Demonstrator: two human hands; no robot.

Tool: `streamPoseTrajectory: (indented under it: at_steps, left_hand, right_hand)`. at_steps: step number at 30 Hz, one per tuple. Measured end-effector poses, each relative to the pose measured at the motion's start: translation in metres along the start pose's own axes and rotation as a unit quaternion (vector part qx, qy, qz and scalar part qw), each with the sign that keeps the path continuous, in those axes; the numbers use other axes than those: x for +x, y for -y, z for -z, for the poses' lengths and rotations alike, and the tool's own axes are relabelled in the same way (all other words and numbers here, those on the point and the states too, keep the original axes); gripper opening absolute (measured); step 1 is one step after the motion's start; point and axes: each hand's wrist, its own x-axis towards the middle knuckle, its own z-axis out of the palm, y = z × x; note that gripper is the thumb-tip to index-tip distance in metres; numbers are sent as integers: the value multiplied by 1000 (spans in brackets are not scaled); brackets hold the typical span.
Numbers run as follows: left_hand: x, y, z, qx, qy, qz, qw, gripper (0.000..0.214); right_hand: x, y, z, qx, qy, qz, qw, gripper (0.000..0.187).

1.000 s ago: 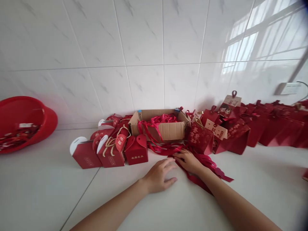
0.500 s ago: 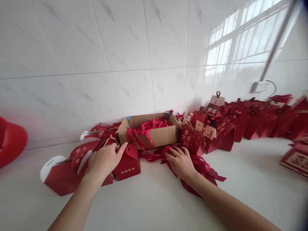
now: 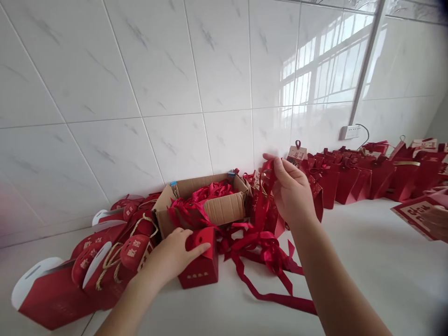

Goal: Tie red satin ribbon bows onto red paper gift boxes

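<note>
My left hand [image 3: 173,256] rests on the top flap of a small red gift box [image 3: 201,268] standing on the white floor, with its fingers curled round the box's upper left side. My right hand [image 3: 292,191] is raised above the floor and pinches a red ribbon [image 3: 262,196] that hangs down from its fingers. The ribbon leads into a loose tangle of red ribbons [image 3: 266,254] lying on the floor. Behind it stands an open cardboard box [image 3: 220,207] with more red ribbons inside.
Several red gift boxes with white or rope handles [image 3: 87,270] lie at the left. A long row of red gift bags [image 3: 364,175] lines the tiled wall [image 3: 157,93] at the right. A wall socket [image 3: 350,131] sits above them. Another red box [image 3: 416,212] lies at the right edge.
My left hand moved from the floor to the small red box. My right hand lifted off the ribbon pile with one ribbon pinched. The view shifted left and closer.
</note>
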Motion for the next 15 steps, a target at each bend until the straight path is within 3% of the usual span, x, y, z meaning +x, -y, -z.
streamPoseTrajectory:
  at_steps: [4, 9, 12, 15]
  left_hand:
    - [1, -22, 26, -45, 51, -36, 997, 66]
    - [-1, -32, 65, -103, -35, -28, 994, 64]
    - [5, -29, 58, -86, -10, -33, 996, 67]
    - [19, -28, 36, -54, 95, -60, 992, 65]
  right_hand:
    - [4, 6, 16, -117, -43, 41, 991, 25]
    - [12, -10, 19, -141, -1, 15, 990, 36]
    - [14, -22, 18, -186, 43, 0, 982, 17]
    - [16, -32, 19, -274, 64, -14, 960, 19]
